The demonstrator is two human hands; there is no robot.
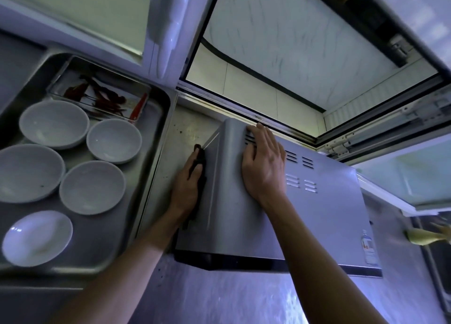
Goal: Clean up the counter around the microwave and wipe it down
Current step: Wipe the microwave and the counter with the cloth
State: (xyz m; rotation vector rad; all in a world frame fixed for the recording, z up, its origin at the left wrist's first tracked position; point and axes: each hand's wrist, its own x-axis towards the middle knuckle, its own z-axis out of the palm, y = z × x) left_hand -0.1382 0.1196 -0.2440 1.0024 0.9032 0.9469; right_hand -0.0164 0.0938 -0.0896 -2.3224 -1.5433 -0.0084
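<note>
A silver microwave point(324, 216) stands on the steel counter point(185, 133), turned at an angle below the window. My right hand point(263, 162) lies flat on its top near the back left corner, fingers spread over the vent slots. My left hand point(188, 184) presses a dark cloth point(200, 170) against the microwave's left side wall, in the narrow gap between the microwave and the tray. Dark crumbs and stains speckle the counter behind that hand.
A large steel tray point(156, 118) on the left holds several white bowls point(53, 123) and a small dish of dried red chillies point(102, 94). An open window frame point(380, 126) is behind the microwave. A yellow object point(424, 236) lies at the far right.
</note>
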